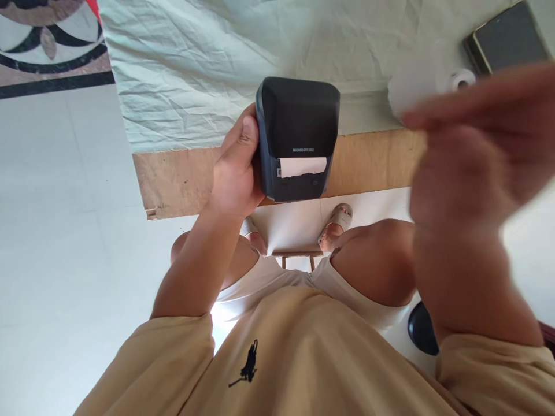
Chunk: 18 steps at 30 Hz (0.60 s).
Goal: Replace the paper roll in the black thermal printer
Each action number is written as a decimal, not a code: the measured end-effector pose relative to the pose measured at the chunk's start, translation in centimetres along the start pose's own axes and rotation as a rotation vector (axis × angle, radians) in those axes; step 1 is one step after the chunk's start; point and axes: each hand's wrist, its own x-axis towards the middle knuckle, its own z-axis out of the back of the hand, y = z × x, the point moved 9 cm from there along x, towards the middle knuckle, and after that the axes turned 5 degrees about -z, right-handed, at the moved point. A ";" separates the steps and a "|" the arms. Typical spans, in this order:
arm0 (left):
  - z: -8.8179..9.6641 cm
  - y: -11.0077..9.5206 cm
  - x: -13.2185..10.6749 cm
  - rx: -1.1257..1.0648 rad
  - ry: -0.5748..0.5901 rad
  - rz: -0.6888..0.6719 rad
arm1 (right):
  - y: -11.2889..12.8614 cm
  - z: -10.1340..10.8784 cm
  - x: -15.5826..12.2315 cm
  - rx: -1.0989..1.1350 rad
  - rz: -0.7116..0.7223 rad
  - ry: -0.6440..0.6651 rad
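Note:
My left hand [237, 162] is wrapped round the left side of a dark label printer [299, 124], its thumb along the edge. The printer is held over the table's front edge, and a short strip of white paper [302, 167] with a ragged end sticks out of its slot. Off to the right, smeared by motion, my right hand [481, 144] pinches a blurred piece of white paper [410, 86] at its fingertips. Just beyond that hand, a small white paper roll [462, 78] rests on the cloth, partly hidden.
A pale green wrinkled cloth [186, 75] covers the table, leaving a bare wooden strip [173, 182] along the front edge. At the far right lies a dark phone-like device [507, 37]. Below are my legs, sandalled feet and a round black object [422, 328] on the floor.

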 end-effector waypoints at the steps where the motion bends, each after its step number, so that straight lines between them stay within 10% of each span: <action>1: -0.1 -0.1 0.0 -0.007 0.004 -0.004 | 0.7 -1.4 0.7 0.021 0.076 -0.039; 6: -0.7 -0.5 -0.5 -0.014 0.005 0.047 | -0.2 -8.4 2.3 -0.044 0.149 0.084; 18: -0.6 -0.4 -0.5 -0.013 -0.002 0.091 | -0.8 -8.7 1.6 -0.086 0.200 0.110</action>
